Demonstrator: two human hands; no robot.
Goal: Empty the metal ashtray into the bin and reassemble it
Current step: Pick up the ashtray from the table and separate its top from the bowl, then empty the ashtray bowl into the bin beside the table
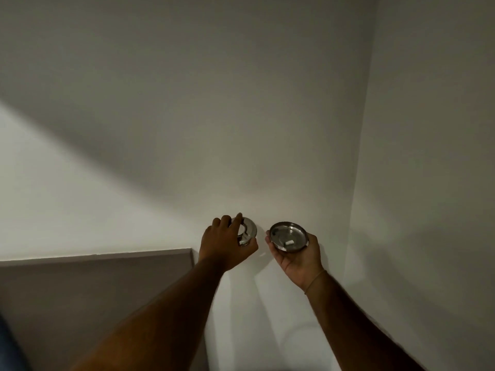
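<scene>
Bare grey ledge [93,266] against the white wall [241,103].

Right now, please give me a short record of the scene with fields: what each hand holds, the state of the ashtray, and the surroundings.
left hand: grips the shiny metal ring-shaped ashtray lid
right hand: cradles the round shallow metal ashtray bowl from below
ashtray state: two parts held apart, side by side
bowl contents: one small pale scrap
bin: not in view
background: plain pale wall; grey panel at lower left

Dim white walls [187,103] meeting at a corner, grey panel [93,290] lower left, slanting light patch
</scene>
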